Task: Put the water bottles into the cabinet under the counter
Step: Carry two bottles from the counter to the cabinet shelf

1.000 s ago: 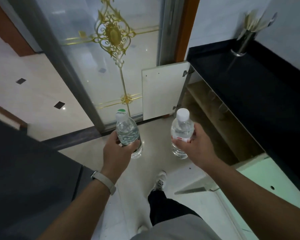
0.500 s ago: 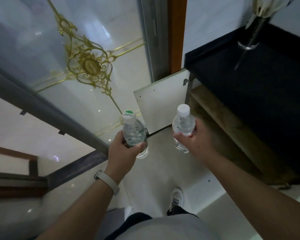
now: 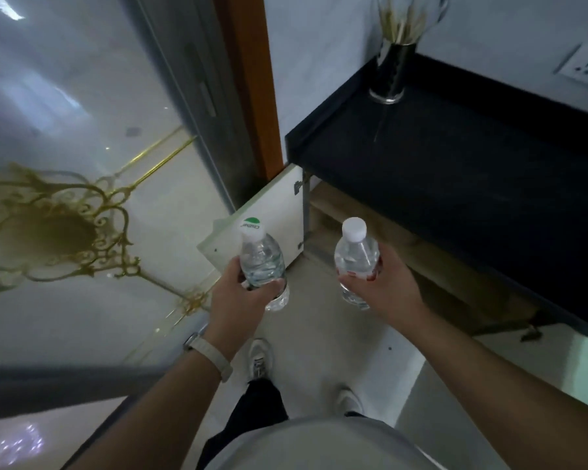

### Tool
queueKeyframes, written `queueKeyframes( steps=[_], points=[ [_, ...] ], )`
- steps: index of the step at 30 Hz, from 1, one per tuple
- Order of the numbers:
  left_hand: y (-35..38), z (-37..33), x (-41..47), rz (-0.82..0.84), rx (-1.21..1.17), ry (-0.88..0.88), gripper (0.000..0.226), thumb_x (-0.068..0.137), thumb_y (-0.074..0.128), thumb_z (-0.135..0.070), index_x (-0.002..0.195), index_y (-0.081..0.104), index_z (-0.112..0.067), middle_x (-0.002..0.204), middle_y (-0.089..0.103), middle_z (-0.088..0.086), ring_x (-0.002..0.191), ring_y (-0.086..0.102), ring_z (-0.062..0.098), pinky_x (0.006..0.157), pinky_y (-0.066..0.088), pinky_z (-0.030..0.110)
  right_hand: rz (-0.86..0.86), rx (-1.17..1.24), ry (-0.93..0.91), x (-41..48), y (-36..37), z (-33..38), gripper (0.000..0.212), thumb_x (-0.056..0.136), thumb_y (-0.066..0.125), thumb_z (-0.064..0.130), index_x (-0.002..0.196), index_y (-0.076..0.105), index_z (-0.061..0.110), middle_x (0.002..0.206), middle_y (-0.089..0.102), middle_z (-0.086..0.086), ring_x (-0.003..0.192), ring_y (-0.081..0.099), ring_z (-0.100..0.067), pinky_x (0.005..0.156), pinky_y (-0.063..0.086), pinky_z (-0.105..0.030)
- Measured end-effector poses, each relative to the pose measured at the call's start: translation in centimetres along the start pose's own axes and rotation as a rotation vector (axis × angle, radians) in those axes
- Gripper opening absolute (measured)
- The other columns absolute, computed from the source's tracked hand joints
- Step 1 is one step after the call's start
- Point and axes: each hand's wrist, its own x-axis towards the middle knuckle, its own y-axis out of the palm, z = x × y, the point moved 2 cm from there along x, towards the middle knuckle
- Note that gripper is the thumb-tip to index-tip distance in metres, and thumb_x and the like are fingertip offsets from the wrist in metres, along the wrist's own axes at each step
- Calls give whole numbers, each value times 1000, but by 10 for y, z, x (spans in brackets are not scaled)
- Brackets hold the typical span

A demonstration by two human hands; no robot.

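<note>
A person stood at the open cabinet [image 3: 404, 256] under the black tabletop [image 3: 455, 171], left hand [image 3: 241, 300] with fingers [image 3: 233, 274] wrapped round a green-capped water bottle [image 3: 262, 262], right hand [image 3: 384, 293] gripping a white-capped water bottle [image 3: 355, 256], both upright above the floor [image 3: 319, 320].

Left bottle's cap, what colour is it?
The cap is white with a green patch; head view.
</note>
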Motion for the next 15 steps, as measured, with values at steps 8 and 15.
queueKeyframes(
  steps=[8,15],
  points=[
    [-16,8,112,267,-37,43,46,71,86,-24,110,63,-35,99,72,-15,94,67,4,83,54,27,-163,-41,176,23,41,39,59,70,85,41,115,47,34,102,62,16,91,62,-4,74,47,-23],
    [0,5,152,435,-10,83,45,75,84,-23,111,61,-34,97,70,-13,92,67,6,79,54,27,-280,-77,231,32,48,56,55,70,85,41,109,46,35,96,62,18,85,60,0,68,46,-19]
  ],
)
